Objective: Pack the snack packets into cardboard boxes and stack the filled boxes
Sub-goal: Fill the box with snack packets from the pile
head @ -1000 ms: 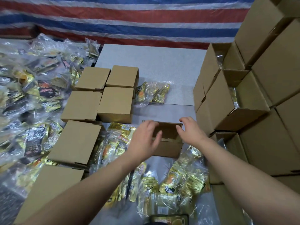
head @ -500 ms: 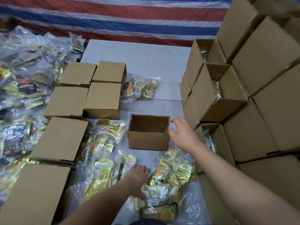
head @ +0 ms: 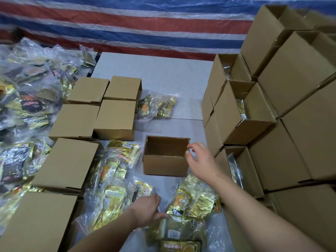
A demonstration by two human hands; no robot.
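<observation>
— Packets first: our left hand is down in the near pile, fingers on the clear wrap of a gold bundle that lies just to its right and a little nearer to us. Whether those fingers have actually pinched the wrap or only rest on it, we can't tell; the wrap and the hand's own back hide the tips.

— And where does that bundle have to go?

— Up and away from us. The open box stands on the grey table beyond the hand, slightly right of it, mouth up and with nothing in it that we can see. Its long side runs left to right, so we judge the bundle wants turning the same way before it drops in.

— Which hand is nearer the box?

— Our right hand. It sits at the box's right wall, thumb and forefinger curled at the top corner, apparently steadying the rim, though the contact is too small to be sure of.

— And further right?

— The stacked boxes, some with open mouths showing foil inside. That is where we reckon this box goes once filled.
</observation>
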